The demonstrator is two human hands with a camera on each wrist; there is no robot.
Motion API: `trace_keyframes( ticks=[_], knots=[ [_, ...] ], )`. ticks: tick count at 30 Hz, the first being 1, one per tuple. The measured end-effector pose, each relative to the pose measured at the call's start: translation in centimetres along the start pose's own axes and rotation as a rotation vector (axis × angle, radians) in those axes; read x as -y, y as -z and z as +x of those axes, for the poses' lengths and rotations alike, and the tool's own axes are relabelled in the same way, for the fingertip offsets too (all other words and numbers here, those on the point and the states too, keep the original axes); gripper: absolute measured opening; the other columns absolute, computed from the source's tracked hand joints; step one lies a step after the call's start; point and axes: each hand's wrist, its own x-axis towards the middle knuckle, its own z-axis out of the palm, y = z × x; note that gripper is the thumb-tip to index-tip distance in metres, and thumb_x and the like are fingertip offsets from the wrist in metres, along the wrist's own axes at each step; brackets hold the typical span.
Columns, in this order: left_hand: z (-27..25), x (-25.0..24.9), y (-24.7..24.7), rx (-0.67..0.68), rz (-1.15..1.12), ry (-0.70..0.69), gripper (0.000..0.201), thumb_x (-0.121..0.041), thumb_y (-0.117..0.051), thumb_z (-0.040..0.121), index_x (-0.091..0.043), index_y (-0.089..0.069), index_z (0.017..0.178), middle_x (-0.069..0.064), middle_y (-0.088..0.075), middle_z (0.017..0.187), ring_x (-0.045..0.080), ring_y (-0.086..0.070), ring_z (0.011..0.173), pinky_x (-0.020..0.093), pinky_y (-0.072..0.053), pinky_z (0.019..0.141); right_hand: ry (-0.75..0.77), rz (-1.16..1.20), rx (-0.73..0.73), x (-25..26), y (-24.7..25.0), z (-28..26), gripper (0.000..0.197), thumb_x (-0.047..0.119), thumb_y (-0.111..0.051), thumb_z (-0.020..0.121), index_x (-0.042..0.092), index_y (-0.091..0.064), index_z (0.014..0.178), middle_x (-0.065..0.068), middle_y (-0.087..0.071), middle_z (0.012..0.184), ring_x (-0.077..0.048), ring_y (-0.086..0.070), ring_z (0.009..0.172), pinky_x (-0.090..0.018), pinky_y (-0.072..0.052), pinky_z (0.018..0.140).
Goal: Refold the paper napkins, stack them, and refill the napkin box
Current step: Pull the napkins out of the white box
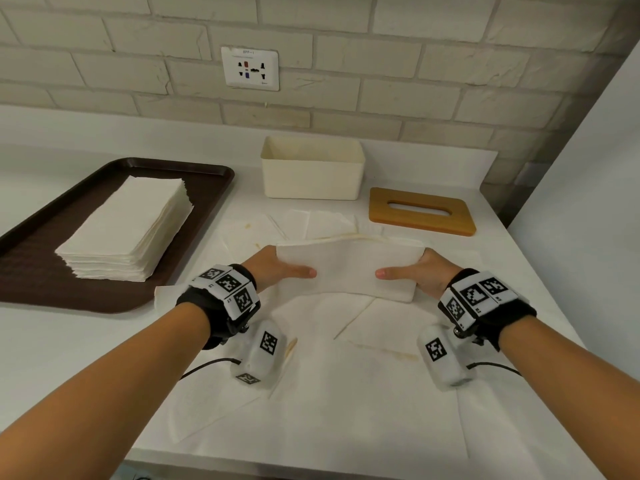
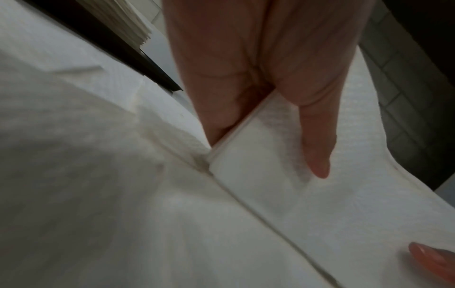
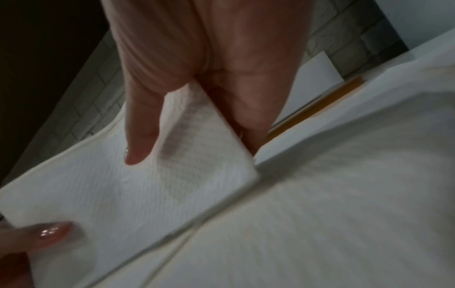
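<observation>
Two hands, left (image 1: 277, 268) and right (image 1: 420, 273), each grip pinching one end of one folded white paper napkin (image 1: 348, 271) above the white worktop (image 1: 450, 393), near one cream open box (image 1: 311, 168) and one napkin stack (image 1: 128, 226).

- Even, soft overhead light in the head view; faint shadows, straight lines bowing at the edges.
- Both wrist views dim, grainy, smeared; near paper out of focus.

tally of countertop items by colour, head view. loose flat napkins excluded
White: 2, napkin stack and folded napkin in both hands' grip
Cream: 1, napkin box
Brown: 1, tray
Wood: 1, slotted lid
Total: 5
</observation>
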Motion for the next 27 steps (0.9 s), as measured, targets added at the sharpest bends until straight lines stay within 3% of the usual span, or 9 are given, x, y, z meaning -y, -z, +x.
trace_keyframes(
  ticks=[4,8,9,12,16,19,21,23,27],
  knots=[
    [0.3,-0.3,0.4,-0.009,-0.016,0.005,0.045,-0.019,-0.078,0.073,-0.007,-0.064,0.114,0.008,-0.069,0.108,0.022,-0.064,0.099,0.026,-0.05,0.083,-0.009,-0.022,0.011,0.9,0.4,0.0,0.103,0.052,-0.089,0.014,0.008,-0.066,0.105,-0.009,-0.069,0.11,-0.026,-0.062,0.108,-0.043,-0.044,0.103],
    [0.6,0.1,0.0,0.007,0.139,0.049,0.082,-0.048,-0.083,0.05,-0.014,-0.06,0.121,0.005,-0.067,0.114,0.023,-0.061,0.108,0.038,-0.045,0.101,-0.084,-0.107,0.033,0.6,-0.1,-0.6,0.093,0.045,-0.087,0.033,0.008,-0.06,0.114,-0.01,-0.065,0.116,-0.027,-0.058,0.112,-0.044,-0.042,0.104],
    [0.8,-0.2,0.2,-0.005,0.138,0.05,0.083,-0.049,-0.083,0.05,-0.015,-0.06,0.121,0.005,-0.067,0.114,0.023,-0.061,0.109,0.039,-0.045,0.102,-0.086,-0.091,0.021,1.0,-0.2,-0.8,0.081,0.038,-0.087,0.043,0.008,-0.061,0.113,-0.011,-0.065,0.117,-0.027,-0.058,0.113,-0.044,-0.042,0.105],
    [1.9,-2.8,1.4,-0.016,0.002,0.0,0.06,-0.033,-0.082,0.064,-0.013,-0.062,0.117,0.007,-0.068,0.114,0.026,-0.063,0.107,0.042,-0.048,0.099,-0.034,0.031,-0.026,3.8,0.6,0.1,0.042,0.015,-0.077,0.07,0.007,-0.062,0.109,-0.012,-0.065,0.118,-0.025,-0.06,0.109,-0.04,-0.045,0.102],
    [5.3,-8.6,4.7,-0.099,-0.223,-0.059,0.043,-0.015,-0.072,0.079,-0.009,-0.058,0.119,0.008,-0.065,0.119,0.025,-0.062,0.108,0.043,-0.05,0.094,0.053,0.339,-0.107,10.3,2.5,3.1,0.041,0.011,-0.07,0.079,0.002,-0.058,0.116,-0.014,-0.065,0.111,-0.026,-0.063,0.098,-0.04,-0.053,0.085],
    [8.4,-12.7,7.7,-0.125,-0.297,-0.096,0.035,-0.015,-0.066,0.084,-0.006,-0.057,0.117,0.008,-0.063,0.114,0.022,-0.06,0.104,0.032,-0.055,0.08,0.095,0.304,-0.212,15.5,3.6,6.3,0.038,0.022,-0.075,0.075,0.007,-0.06,0.106,-0.013,-0.064,0.114,-0.029,-0.062,0.101,-0.044,-0.052,0.091],
    [10.6,-14.6,9.8,-0.128,-0.306,-0.115,0.029,-0.013,-0.064,0.086,-0.008,-0.057,0.113,0.007,-0.062,0.112,0.021,-0.058,0.103,0.026,-0.057,0.069,0.111,0.338,-0.224,18.3,3.8,8.4,0.02,0.016,-0.072,0.079,0.006,-0.058,0.089,-0.013,-0.063,0.102,-0.027,-0.062,0.085,-0.044,-0.058,0.073],
    [13.0,-15.8,11.7,-0.17,-0.247,-0.106,0.03,-0.01,-0.065,0.085,-0.003,-0.057,0.113,0.01,-0.061,0.113,0.023,-0.057,0.104,0.027,-0.057,0.076,0.089,0.322,-0.228,20.3,3.4,10.7,0.011,0.009,-0.065,0.084,0.003,-0.056,0.086,-0.015,-0.061,0.104,-0.027,-0.059,0.078,-0.041,-0.059,0.06],
    [18.2,-15.1,14.2,-0.223,0.075,-0.005,0.018,-0.009,-0.07,0.08,0.002,-0.063,0.092,0.016,-0.063,0.108,0.029,-0.061,0.101,0.039,-0.049,0.096,0.043,0.128,-0.271,21.6,1.6,15.8,0.04,0.01,-0.056,0.091,-0.004,-0.046,0.128,-0.023,-0.049,0.132,-0.041,-0.052,0.116,-0.047,-0.049,0.09]
  ],
)
